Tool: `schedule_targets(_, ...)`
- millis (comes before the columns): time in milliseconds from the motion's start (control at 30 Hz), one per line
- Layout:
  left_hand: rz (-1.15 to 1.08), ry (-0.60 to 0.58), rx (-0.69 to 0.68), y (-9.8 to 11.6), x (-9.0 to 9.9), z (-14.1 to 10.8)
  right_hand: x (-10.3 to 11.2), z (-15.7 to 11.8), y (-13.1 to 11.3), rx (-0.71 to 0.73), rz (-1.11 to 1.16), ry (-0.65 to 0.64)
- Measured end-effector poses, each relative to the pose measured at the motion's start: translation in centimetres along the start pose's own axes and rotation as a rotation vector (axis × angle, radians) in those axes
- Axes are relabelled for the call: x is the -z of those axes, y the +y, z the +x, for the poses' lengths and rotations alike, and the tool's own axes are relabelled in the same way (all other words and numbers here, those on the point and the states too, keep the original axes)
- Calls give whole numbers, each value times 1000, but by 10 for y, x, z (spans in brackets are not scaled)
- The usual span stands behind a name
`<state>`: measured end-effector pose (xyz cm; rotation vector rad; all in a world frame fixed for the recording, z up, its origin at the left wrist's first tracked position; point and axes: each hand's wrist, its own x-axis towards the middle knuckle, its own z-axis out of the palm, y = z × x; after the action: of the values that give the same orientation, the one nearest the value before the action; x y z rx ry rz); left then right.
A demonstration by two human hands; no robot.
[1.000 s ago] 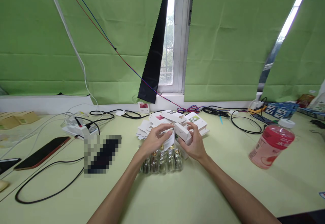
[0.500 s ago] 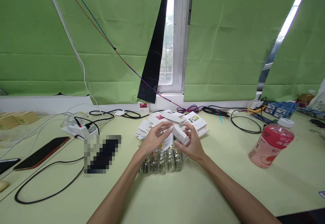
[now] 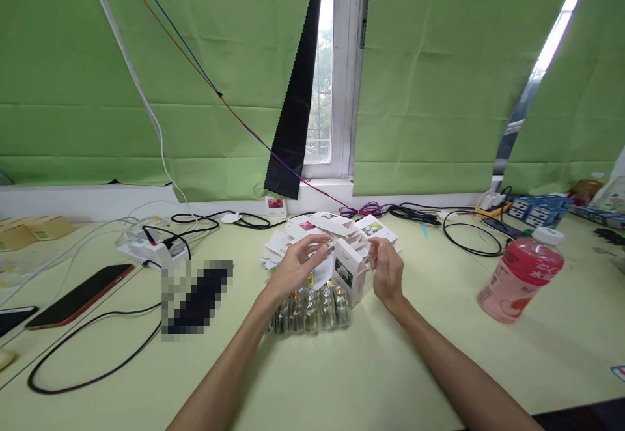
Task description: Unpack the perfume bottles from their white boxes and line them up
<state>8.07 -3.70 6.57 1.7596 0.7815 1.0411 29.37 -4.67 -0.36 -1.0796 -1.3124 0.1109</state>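
My right hand (image 3: 387,271) grips a small white carton (image 3: 348,273) by its upper right edge. The carton stands upright with a flower picture on its front. My left hand (image 3: 299,263) hovers just left of the carton's top, thumb and fingers pinched on something small and dark that I cannot make out. Below both hands, a row of small glass bottles (image 3: 312,308) with gold and silver caps stands on the green table (image 3: 342,379). Behind the hands lies a pile of flat white cartons (image 3: 312,228).
A pink drink bottle (image 3: 520,280) stands at the right. Phones (image 3: 81,294) and a black cable loop (image 3: 92,359) lie at the left, with a power strip (image 3: 146,246) behind them. More cables (image 3: 469,236) and blue boxes (image 3: 540,211) are at the back right.
The carton was tilted and held between both hands; now it stands upright. My right hand has shifted to its right side, and my left hand has come off it with fingers pinched.
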Motion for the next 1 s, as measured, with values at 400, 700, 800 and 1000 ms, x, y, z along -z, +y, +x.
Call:
schedule_targets(400, -20, -11, 16, 5, -1, -1, 5, 16, 37, 6, -499, 92)
schedule_targets(700, -74, 6, -19, 8, -3, -1, 0, 13, 35, -27, -380, -136)
schedule_targets(800, -67, 15, -31, 8, -2, -1, -2, 11, 32, -50, -330, -215)
schedule_targets(1000, -101, 42, -74, 9, -2, -2, -3, 10, 31, -117, -275, -327)
